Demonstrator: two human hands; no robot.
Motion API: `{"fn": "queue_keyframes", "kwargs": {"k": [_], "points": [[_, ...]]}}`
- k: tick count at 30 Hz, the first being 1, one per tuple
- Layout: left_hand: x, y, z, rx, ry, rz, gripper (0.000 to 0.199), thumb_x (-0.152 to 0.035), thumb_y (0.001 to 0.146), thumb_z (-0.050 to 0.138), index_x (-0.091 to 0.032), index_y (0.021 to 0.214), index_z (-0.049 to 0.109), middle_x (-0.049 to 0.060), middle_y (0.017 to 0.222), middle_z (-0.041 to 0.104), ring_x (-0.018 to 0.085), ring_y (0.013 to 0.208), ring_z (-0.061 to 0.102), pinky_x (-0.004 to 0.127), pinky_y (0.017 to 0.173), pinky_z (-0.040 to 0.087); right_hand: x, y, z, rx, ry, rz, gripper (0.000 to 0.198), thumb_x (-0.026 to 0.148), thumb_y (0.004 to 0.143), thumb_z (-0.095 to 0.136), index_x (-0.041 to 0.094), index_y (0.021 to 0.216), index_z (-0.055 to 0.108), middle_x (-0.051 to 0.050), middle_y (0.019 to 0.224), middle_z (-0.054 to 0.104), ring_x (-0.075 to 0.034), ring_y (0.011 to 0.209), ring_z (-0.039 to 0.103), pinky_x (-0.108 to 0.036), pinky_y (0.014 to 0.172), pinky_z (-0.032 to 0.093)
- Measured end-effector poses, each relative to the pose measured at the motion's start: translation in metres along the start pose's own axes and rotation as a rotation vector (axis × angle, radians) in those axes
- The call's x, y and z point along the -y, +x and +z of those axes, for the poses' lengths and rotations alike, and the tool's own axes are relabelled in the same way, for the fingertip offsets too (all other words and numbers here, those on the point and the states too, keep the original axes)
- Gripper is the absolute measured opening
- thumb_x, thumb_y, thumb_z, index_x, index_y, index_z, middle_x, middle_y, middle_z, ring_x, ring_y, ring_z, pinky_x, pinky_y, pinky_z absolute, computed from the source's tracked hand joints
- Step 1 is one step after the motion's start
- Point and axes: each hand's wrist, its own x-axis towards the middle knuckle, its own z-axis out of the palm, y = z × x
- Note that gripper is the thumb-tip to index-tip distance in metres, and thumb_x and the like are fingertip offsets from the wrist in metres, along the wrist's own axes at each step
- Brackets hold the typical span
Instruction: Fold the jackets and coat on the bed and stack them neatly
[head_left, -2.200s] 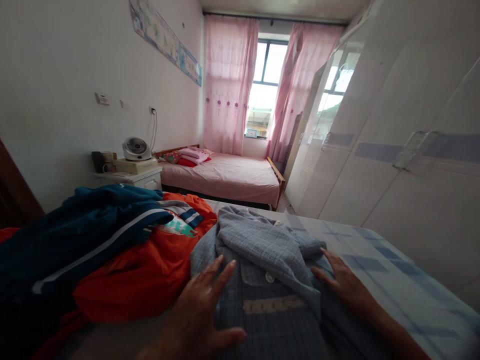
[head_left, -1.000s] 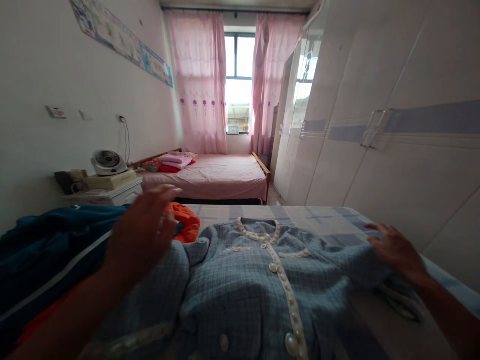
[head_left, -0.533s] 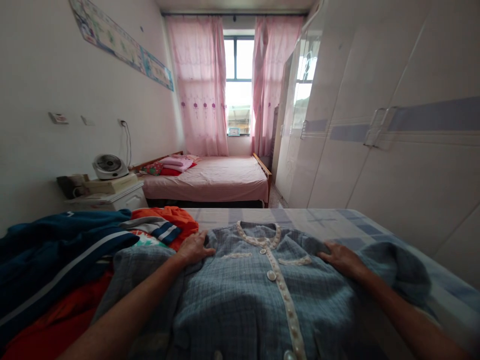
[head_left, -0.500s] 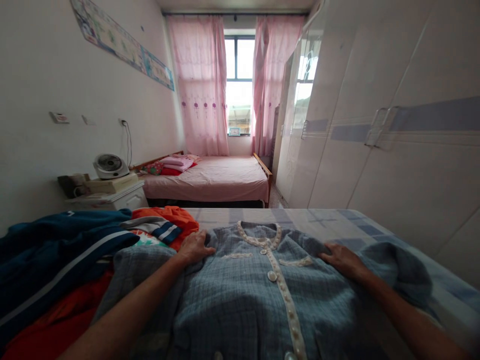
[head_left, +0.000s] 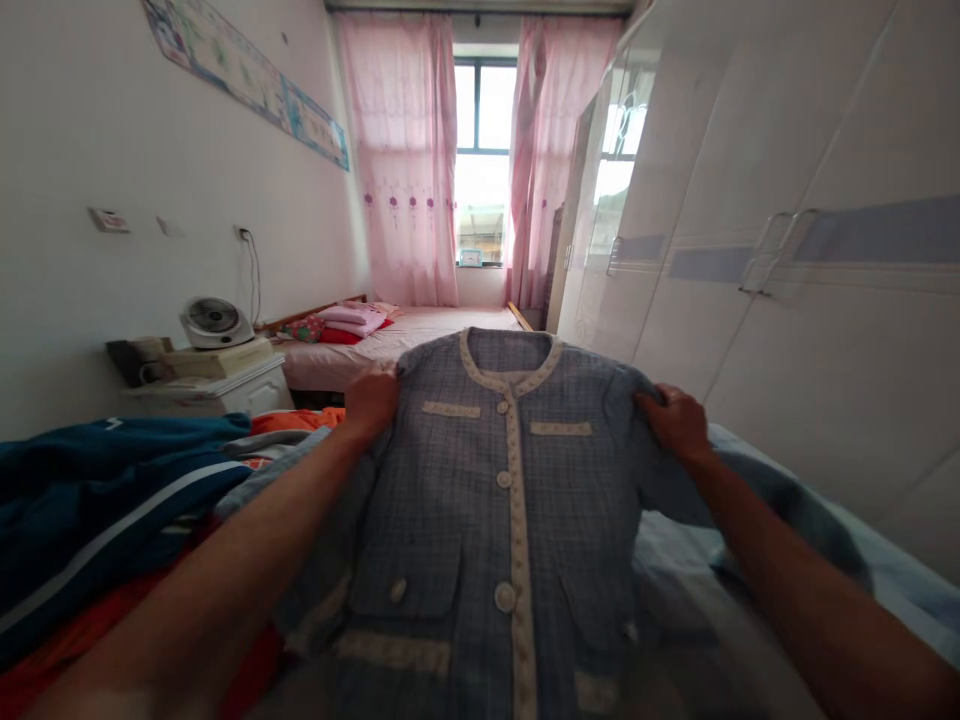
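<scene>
A blue-grey woven jacket (head_left: 480,500) with cream trim, round buttons and flap pockets hangs upright in front of me, its front facing me. My left hand (head_left: 373,398) is closed on its shoulder at the left of the view. On the opposite shoulder, my right hand (head_left: 677,420) pinches the cloth near the sleeve seam. The sleeves droop outward behind my forearms, partly hidden by them. The lower hem runs into the dark bottom of the view.
Piled clothes, among them a dark teal garment (head_left: 112,500) with a white stripe, lie at the left. A checked bed cover (head_left: 720,600) shows at the right. Beyond are a pink bed (head_left: 427,325), a nightstand (head_left: 247,385) with a fan (head_left: 217,322), and a white wardrobe (head_left: 847,350).
The jacket was lying on the bed cover; both hands have now lifted it by the shoulders, so its collar has risen in front of the far bed.
</scene>
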Motion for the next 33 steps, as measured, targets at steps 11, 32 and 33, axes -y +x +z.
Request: {"fn": "queue_keyframes", "kwargs": {"k": [11,32,33], "points": [[0.017,-0.208,-0.023,0.491,-0.423,0.214,0.027,-0.040,0.084,0.047,-0.033,0.104,0.064,0.002,0.111,0.063,0.021,0.095,0.062,0.028,0.081,0.048,-0.037,-0.184,-0.015,0.480,0.062,-0.086,0.023,0.041,0.082,0.045,0.026,0.083,0.062,-0.006,0.093,0.066,-0.025,0.083,0.062,-0.039,0.079,0.047],[-0.011,-0.238,-0.020,0.740,-1.872,-0.915,0.036,-0.042,0.079,0.059,-0.017,0.105,0.063,0.006,0.100,0.071,0.027,0.095,0.066,0.037,0.084,0.051,0.044,-0.208,0.004,0.750,1.251,0.446,0.019,0.036,0.070,0.063,0.024,0.084,0.066,-0.004,0.090,0.072,-0.027,0.098,0.063,-0.042,0.088,0.048],[-0.013,-0.239,-0.018,0.728,-1.896,-0.891,0.035,-0.041,0.080,0.058,-0.018,0.106,0.063,0.005,0.102,0.070,0.026,0.098,0.065,0.036,0.086,0.050,0.047,-0.208,0.003,0.734,1.247,0.423,0.022,0.038,0.071,0.062,0.024,0.088,0.066,-0.004,0.093,0.072,-0.026,0.099,0.063,-0.042,0.089,0.047]]}}
